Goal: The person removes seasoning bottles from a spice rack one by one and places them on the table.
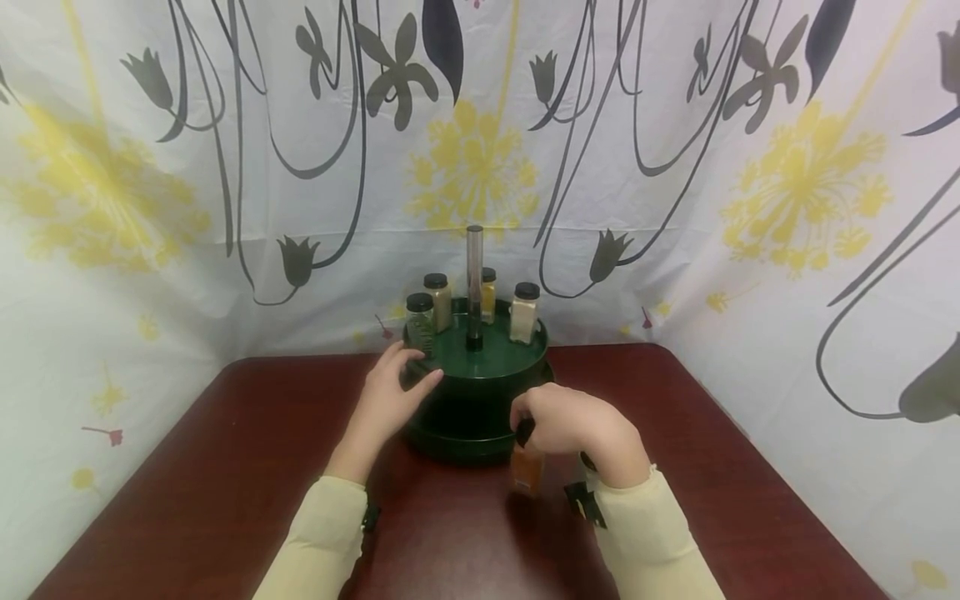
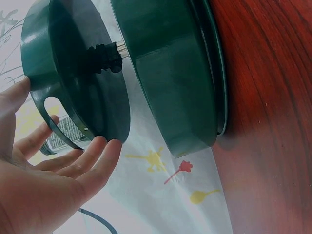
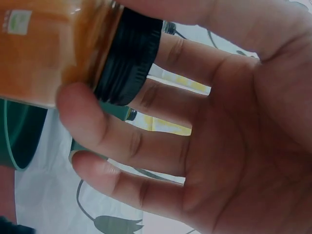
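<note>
A square glass jar of orange powder with a black lid (image 1: 527, 471) is in my right hand (image 1: 573, 421), whose thumb and fingers grip it about the lid. The right wrist view shows the orange jar (image 3: 46, 53) close up, with a small label on its side. Just left of it stands a dark green two-tier round rack (image 1: 487, 364). My left hand (image 1: 388, 387) touches the wall of the upper tier (image 2: 41, 39) with its fingers spread. In the left wrist view the fingertips lie around an oval handle slot and along the lower edge.
Several black-lidded jars stand on the upper tier, among them a jar with green contents (image 1: 420, 329) and a cream one (image 1: 523, 315). A metal post (image 1: 475, 283) rises from its middle. The rack stands on a dark red table (image 1: 187, 483), before a flower-patterned curtain (image 1: 480, 108).
</note>
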Available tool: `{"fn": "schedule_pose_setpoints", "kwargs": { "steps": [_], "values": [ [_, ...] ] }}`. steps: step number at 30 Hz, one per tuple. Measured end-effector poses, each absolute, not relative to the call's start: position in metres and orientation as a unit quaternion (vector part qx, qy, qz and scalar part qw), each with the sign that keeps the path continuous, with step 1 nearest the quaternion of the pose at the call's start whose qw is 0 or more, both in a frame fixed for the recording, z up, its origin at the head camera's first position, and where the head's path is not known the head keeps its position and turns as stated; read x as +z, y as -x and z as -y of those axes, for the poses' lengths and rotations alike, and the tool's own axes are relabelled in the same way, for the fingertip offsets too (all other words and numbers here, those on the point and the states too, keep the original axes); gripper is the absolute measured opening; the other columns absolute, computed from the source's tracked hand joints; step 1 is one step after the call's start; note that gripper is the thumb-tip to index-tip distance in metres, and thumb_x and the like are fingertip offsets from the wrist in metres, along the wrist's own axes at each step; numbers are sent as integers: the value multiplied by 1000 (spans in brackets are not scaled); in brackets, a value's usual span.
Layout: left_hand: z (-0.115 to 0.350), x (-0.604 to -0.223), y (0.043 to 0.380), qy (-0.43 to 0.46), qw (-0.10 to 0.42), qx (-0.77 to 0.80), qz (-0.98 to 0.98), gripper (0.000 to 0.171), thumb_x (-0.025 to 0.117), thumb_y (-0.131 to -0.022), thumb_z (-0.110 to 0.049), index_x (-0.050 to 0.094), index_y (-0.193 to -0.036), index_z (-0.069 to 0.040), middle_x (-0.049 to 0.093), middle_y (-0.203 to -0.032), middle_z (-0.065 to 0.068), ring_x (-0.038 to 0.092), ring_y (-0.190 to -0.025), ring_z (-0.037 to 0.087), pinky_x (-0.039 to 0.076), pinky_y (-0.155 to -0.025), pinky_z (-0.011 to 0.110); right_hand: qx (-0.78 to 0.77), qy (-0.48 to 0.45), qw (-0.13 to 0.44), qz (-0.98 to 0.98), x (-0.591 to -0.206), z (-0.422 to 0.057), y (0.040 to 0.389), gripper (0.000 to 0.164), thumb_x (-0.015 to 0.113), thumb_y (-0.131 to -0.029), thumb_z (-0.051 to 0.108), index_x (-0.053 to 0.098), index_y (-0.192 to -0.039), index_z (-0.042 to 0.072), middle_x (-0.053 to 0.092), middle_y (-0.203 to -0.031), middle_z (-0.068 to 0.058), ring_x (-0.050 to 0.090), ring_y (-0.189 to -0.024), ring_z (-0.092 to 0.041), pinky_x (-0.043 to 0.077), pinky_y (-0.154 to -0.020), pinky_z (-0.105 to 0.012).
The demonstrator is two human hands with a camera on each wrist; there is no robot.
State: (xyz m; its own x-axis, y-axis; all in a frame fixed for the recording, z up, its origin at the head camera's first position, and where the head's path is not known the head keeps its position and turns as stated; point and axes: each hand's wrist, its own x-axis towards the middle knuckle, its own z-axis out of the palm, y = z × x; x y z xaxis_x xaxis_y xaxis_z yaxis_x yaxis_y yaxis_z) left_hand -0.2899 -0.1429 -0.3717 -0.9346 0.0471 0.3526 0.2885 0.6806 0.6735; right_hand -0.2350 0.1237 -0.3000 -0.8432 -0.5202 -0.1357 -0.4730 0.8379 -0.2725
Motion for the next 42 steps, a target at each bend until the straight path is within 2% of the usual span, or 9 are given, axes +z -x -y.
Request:
{"fn": "schedule_pose_setpoints", "kwargs": {
  "steps": [5,14,24,32,42],
  "values": [
    [143,-372,289,89,153,-389,904,56,58,-87,-60,55,-129,-22,25,-155,10,29,-137,33,35,-104,57,-113,255,113,-954,-302,-124,237,25,69,-74,8,70,-96,20,61,-88,7,54,-77,-14,48,-62,-33],
    [143,-373,289,92,153,-396,901,56,59,-87,-59,56,-129,-21,25,-156,10,46,-124,29,43,-97,54,-114,236,131,-956,-306,-127,242,27,72,-75,9,70,-100,19,61,-87,7,55,-76,-13,49,-64,-33],
    [144,-375,290,91,150,-394,902,59,58,-87,-60,55,-130,-21,24,-156,9,49,-121,28,46,-94,53,-129,227,145,-954,-311,-127,244,26,72,-74,6,68,-94,23,61,-87,6,56,-72,-14,50,-62,-34],
    [145,-377,290,88,148,-399,901,61,58,-86,-62,55,-131,-20,24,-156,8,50,-120,27,47,-93,52,-126,239,144,-952,-314,-124,243,24,73,-74,6,70,-95,18,61,-84,6,55,-69,-14,49,-59,-33],
    [143,-372,288,93,151,-399,900,59,60,-88,-58,55,-130,-18,24,-156,10,51,-119,31,47,-92,53,-128,235,147,-952,-316,-124,243,26,73,-72,5,70,-94,18,61,-87,6,55,-69,-15,49,-58,-33]
  ]
}}
